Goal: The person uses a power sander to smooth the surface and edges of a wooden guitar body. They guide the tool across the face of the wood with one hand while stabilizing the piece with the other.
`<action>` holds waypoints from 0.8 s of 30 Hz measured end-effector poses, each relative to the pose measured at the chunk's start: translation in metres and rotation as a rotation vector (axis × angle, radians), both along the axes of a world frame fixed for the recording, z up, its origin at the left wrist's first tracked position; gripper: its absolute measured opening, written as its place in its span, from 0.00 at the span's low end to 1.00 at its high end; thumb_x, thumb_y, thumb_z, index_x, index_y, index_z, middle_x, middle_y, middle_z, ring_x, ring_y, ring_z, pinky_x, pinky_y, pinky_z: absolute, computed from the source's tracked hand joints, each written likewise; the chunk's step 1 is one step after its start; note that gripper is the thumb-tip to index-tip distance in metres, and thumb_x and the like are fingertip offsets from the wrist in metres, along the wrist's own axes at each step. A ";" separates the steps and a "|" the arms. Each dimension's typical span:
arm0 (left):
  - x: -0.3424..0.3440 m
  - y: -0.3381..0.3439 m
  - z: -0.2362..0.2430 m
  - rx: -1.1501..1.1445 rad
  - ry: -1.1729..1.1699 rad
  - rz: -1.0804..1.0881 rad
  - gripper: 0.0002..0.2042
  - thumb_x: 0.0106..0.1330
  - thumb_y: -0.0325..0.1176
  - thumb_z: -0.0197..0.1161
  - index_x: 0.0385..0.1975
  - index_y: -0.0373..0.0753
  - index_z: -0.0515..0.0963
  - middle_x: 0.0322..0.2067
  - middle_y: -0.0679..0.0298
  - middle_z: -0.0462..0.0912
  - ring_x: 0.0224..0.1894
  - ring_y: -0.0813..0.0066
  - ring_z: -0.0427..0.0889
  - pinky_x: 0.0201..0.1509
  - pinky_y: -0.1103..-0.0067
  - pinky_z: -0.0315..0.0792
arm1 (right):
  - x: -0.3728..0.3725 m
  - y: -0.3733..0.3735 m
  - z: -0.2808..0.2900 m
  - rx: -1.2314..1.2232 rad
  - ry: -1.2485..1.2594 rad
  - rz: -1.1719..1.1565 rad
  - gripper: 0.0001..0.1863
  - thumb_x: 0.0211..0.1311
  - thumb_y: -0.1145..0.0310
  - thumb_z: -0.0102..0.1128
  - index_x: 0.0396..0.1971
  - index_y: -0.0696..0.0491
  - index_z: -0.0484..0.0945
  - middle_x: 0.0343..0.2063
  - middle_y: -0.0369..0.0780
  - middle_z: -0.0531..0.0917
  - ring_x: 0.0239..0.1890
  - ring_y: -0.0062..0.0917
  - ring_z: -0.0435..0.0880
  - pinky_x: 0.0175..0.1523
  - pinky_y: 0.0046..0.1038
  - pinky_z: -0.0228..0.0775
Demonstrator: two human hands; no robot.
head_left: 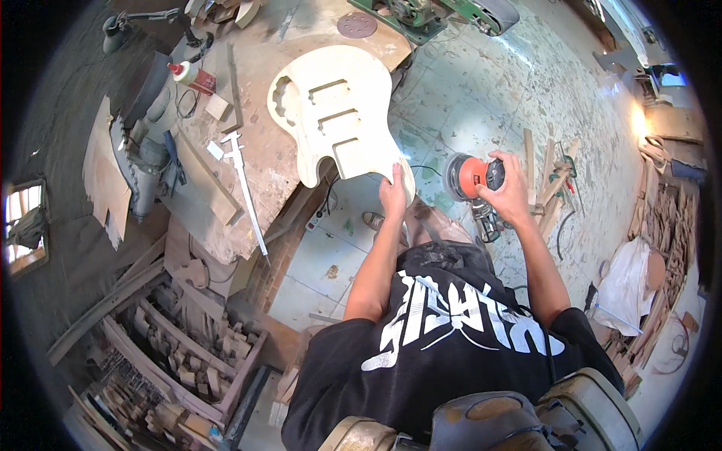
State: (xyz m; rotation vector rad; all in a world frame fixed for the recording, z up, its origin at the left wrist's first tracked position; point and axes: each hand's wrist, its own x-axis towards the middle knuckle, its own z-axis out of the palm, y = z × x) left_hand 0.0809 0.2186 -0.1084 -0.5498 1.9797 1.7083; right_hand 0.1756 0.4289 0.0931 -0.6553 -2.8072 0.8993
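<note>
A pale wooden electric guitar body (301, 83) is tilted up over the front edge of the workbench, its routed pickup slots and rounded control cavity facing me. My left hand (392, 194) grips it by the horn at its lower right, thumb on the face and fingers hidden behind. Off to the right, clear of the wood, my right hand (508, 188) is wrapped around an orange and black random orbital sander (472, 178). The sander is turned sideways with its round pad toward the guitar body, and a dark dust canister (487, 224) hangs below.
On the workbench (263, 188) lie a caliper (245, 192), a glue bottle (192, 77), wood strips and a sanding disc (357, 25). A green machine (421, 16) stands beyond. Wood offcuts (553, 180) lie on the floor at right; a crate of blocks (177, 387) sits lower left.
</note>
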 end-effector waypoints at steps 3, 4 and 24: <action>-0.019 -0.011 -0.005 0.058 -0.071 -0.115 0.42 0.76 0.65 0.57 0.59 0.19 0.77 0.52 0.48 0.87 0.52 0.61 0.86 0.60 0.68 0.76 | -0.005 -0.002 -0.002 -0.051 -0.022 0.020 0.36 0.45 0.65 0.74 0.59 0.47 0.75 0.51 0.43 0.76 0.52 0.43 0.83 0.58 0.41 0.77; -0.025 -0.020 -0.004 0.086 -0.129 -0.217 0.43 0.76 0.65 0.56 0.59 0.17 0.76 0.52 0.49 0.87 0.50 0.62 0.86 0.57 0.68 0.78 | -0.007 -0.002 -0.003 -0.081 -0.029 0.025 0.36 0.45 0.65 0.75 0.59 0.47 0.75 0.51 0.43 0.76 0.52 0.43 0.83 0.57 0.42 0.77; -0.191 -0.109 0.042 -0.825 0.407 -0.196 0.45 0.76 0.62 0.54 0.83 0.40 0.48 0.78 0.34 0.55 0.81 0.32 0.50 0.83 0.52 0.49 | -0.061 -0.024 -0.033 -0.131 -0.228 0.307 0.34 0.47 0.63 0.74 0.58 0.48 0.74 0.51 0.45 0.75 0.47 0.49 0.85 0.50 0.46 0.81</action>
